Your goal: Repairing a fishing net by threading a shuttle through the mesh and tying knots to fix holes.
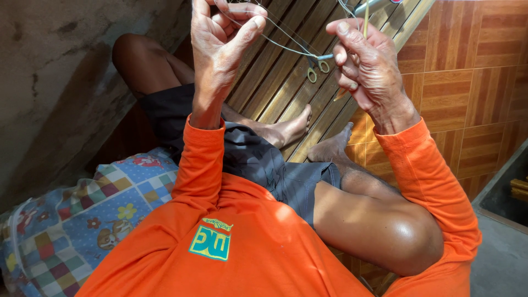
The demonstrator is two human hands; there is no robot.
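Note:
I sit cross-legged in an orange long-sleeved shirt and dark shorts, both hands raised in front of me. My left hand pinches thin pale net threads between thumb and fingers. My right hand grips a slim yellowish netting needle, whose tip pokes out below the palm, and touches the same threads. Small scissors with yellow-green handles lie on the slatted wooden panel just beyond the hands.
A patterned blue patchwork pillow lies at my left side against a rough grey wall. Orange-brown wood-pattern floor tiles spread to the right. A grey concrete step with a dark recess is at lower right.

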